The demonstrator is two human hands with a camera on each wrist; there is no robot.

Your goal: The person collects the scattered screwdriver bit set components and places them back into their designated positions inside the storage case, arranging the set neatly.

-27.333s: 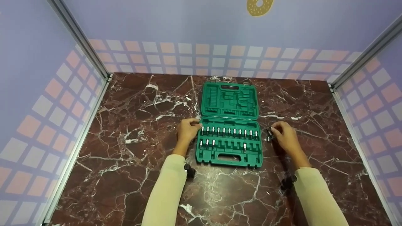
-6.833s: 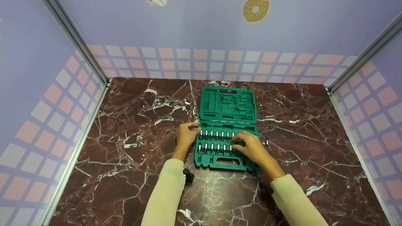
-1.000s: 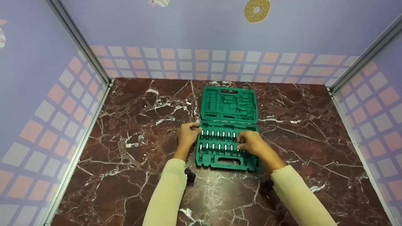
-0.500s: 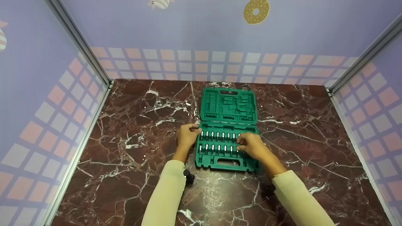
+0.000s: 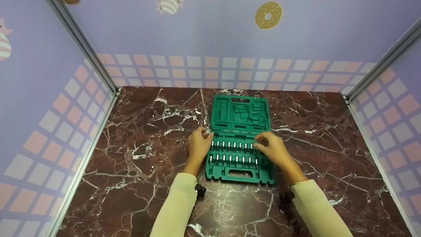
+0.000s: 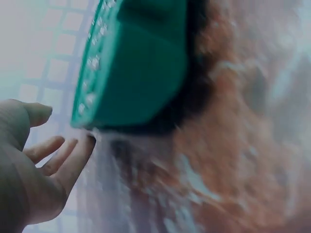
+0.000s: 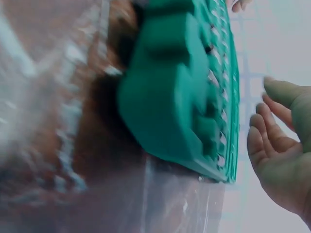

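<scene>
A green plastic socket case lies open on the table, its moulded lid folded back toward the rear wall. Two rows of chrome bit sockets with dark tips stand in its slots; the right end of the back row is hidden by my right hand. My left hand is at the case's left edge. In the left wrist view that hand has its fingers loosely spread near the case's corner, gripping nothing. Above the case's right side hovers my right hand; in the right wrist view its relaxed fingers hold nothing.
The dark red marbled table extends around the case on all sides. Patterned walls with metal corner posts enclose it at the back, left and right. Both wrist views are blurred.
Since the oldest frame, the front row has filled with more sockets and the loose ones right of the case are gone. Just now my right hand lifts off the front row, moving slightly right.
</scene>
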